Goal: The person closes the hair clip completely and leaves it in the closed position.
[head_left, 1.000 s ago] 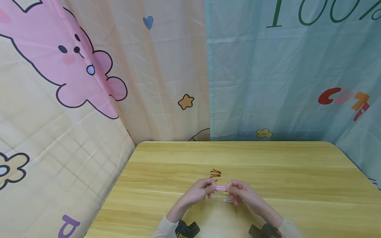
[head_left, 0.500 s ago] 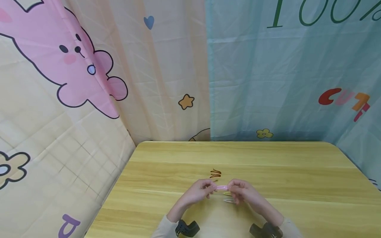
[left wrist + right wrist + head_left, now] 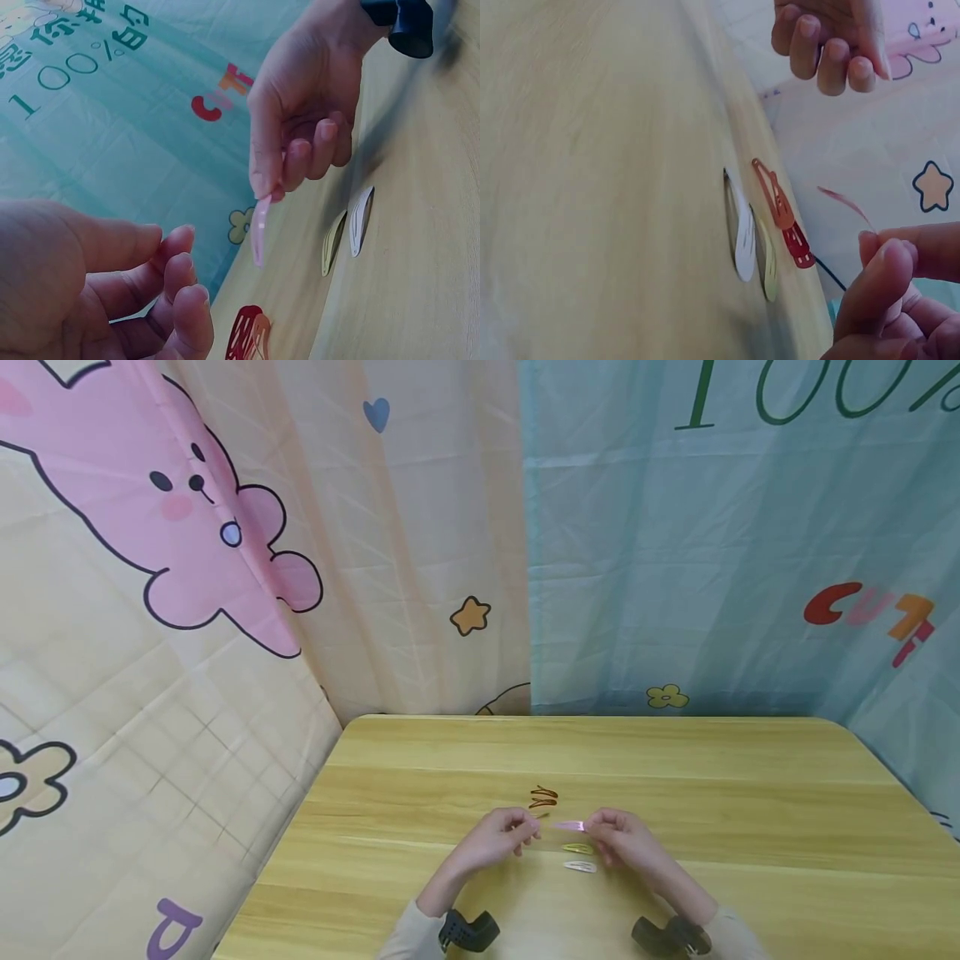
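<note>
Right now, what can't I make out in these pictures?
Left wrist view: the held end of the pink hair clip, covered by the fingers of the right hand.
Left wrist view: the lower ends of the red clip and orange clip, cut off by the bottom edge.
Right wrist view: the upper part of the left hand, cut off by the top edge.

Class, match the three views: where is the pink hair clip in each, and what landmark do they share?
Head: pink hair clip, below and right of centre, in the right hand.
Left wrist: pink hair clip, just below and right of centre.
Right wrist: pink hair clip, right of centre, slightly below mid-height.
Shared landmark: white clip, beside the yellow clip.
</note>
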